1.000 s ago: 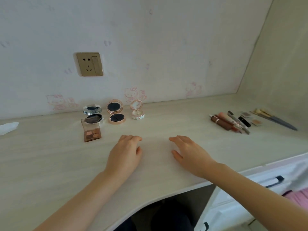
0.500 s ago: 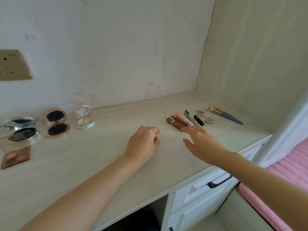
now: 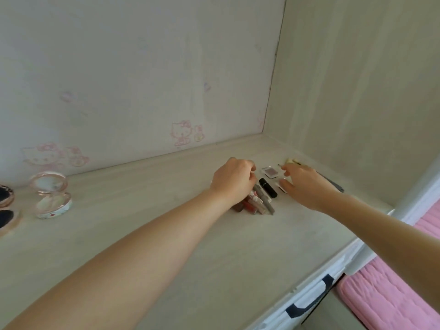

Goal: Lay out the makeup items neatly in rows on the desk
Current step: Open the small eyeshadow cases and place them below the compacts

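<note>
**Item count, desk**

Hands: two, left hand (image 3: 234,181) and right hand (image 3: 303,184), both over the right-side cluster.

Open compacts: one pale round compact (image 3: 51,195) fully seen, plus two dark round ones cut by the left edge, upper (image 3: 5,195) and lower (image 3: 7,219).

Black lipstick tube (image 3: 268,191): one.

Grey pencil (image 3: 264,201): one.

Brown and pink tubes (image 3: 250,204) under the left hand: bunched, at least three, exact count unclear.

Small square pans: one in full view (image 3: 269,172), a second (image 3: 282,186) mostly under the right hand.

Brushes (image 3: 291,161): partly hidden, number unclear.

Drawer handle (image 3: 312,297): one.
</note>
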Demonstrator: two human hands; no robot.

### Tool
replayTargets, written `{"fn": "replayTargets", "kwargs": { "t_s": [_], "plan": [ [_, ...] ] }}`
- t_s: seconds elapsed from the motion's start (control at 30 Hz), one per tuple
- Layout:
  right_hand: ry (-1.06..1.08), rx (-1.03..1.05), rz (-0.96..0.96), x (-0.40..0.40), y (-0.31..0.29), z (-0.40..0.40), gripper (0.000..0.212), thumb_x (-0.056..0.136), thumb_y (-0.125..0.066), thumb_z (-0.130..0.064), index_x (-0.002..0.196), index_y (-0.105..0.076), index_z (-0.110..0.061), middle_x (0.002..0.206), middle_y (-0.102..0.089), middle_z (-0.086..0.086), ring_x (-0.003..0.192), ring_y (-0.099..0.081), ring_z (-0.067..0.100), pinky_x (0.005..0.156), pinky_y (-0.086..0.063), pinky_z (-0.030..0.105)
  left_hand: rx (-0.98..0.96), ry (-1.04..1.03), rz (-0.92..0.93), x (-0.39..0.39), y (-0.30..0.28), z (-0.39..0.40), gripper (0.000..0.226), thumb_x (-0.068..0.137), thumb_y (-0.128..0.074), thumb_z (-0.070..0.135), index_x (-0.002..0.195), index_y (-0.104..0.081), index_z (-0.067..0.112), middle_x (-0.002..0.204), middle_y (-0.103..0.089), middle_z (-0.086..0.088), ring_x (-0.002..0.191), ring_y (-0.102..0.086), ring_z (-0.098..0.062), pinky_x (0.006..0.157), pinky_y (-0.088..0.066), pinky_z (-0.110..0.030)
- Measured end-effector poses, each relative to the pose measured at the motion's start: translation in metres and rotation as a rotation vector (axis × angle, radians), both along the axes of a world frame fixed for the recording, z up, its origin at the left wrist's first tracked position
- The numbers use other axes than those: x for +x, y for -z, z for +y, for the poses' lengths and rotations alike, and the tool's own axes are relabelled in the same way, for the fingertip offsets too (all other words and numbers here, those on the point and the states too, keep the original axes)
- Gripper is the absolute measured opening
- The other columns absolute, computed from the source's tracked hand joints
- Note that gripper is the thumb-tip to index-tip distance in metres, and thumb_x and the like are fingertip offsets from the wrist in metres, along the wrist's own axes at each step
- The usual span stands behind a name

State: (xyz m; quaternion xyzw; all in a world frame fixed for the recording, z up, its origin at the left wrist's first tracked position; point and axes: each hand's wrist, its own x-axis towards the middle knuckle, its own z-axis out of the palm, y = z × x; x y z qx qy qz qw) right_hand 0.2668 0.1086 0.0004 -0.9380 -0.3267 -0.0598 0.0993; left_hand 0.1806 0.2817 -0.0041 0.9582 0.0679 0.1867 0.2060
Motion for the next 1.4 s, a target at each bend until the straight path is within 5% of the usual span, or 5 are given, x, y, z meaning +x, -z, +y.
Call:
{"fn": "replayTargets", "kwargs": {
  "t_s": [0.27, 0.67, 0.77, 0.93, 1.4],
  "plan": [
    [0.148, -0.131, 0.023, 0.041, 0.01, 0.024, 0.058, 0.094, -0.035, -0.056, 0.123, -0.051, -0.009, 0.119, -0.055, 0.014, 0.112, -0.047, 0.033, 0.091, -0.043, 0.042, -0.097, 0.001, 0.19, 0.066, 0.0, 0.003, 0.034, 0.096, -0.05, 0.035, 0.12, -0.061, 0.014, 0.119, -0.062, -0.009, 0.11, -0.057, -0.026, 0.093, -0.049, -0.04],
    [0.231, -0.196, 0.034, 0.043, 0.011, 0.04, 0.055, 0.096, -0.028, -0.055, 0.081, -0.054, -0.009, 0.099, -0.058, 0.017, 0.102, -0.053, 0.033, 0.098, -0.037, 0.044, -0.091, -0.047, 0.39, 0.104, 0.001, -0.015, 0.036, 0.096, -0.05, 0.034, 0.116, -0.059, 0.004, 0.114, -0.063, -0.014, 0.113, -0.052, -0.032, 0.099, -0.042, -0.036],
    [0.241, -0.099, 0.101, 0.038, 0.008, 0.041, 0.049, 0.092, -0.043, -0.054, 0.076, -0.052, -0.009, 0.089, -0.061, 0.012, 0.087, -0.057, 0.029, 0.09, -0.043, 0.038, -0.128, -0.049, 0.361, 0.1, 0.0, -0.015, 0.031, 0.095, -0.054, 0.027, 0.117, -0.058, 0.006, 0.115, -0.062, -0.013, 0.113, -0.052, -0.031, 0.095, -0.045, -0.035],
    [0.258, 0.212, 0.189, 0.032, 0.009, 0.037, 0.032, 0.088, -0.064, -0.026, 0.115, -0.055, -0.011, 0.108, -0.061, 0.009, 0.099, -0.057, 0.026, 0.077, -0.048, 0.033, -0.253, -0.066, 0.253, 0.087, 0.0, -0.013, 0.026, 0.092, -0.061, 0.024, 0.111, -0.059, 0.007, 0.108, -0.064, -0.011, 0.101, -0.06, -0.028, 0.087, -0.052, -0.038],
    [0.034, 0.624, 0.108, -0.022, -0.011, 0.054, 0.009, 0.089, -0.058, -0.014, 0.093, -0.061, -0.022, 0.08, -0.06, -0.014, 0.078, -0.056, 0.004, 0.061, -0.033, 0.008, -0.468, -0.012, -0.061, 0.006, -0.021, 0.024, 0.013, 0.085, -0.069, 0.024, 0.094, -0.063, 0.019, 0.087, -0.064, 0.001, 0.081, -0.06, -0.014, 0.064, -0.044, -0.022]
  ]
}}
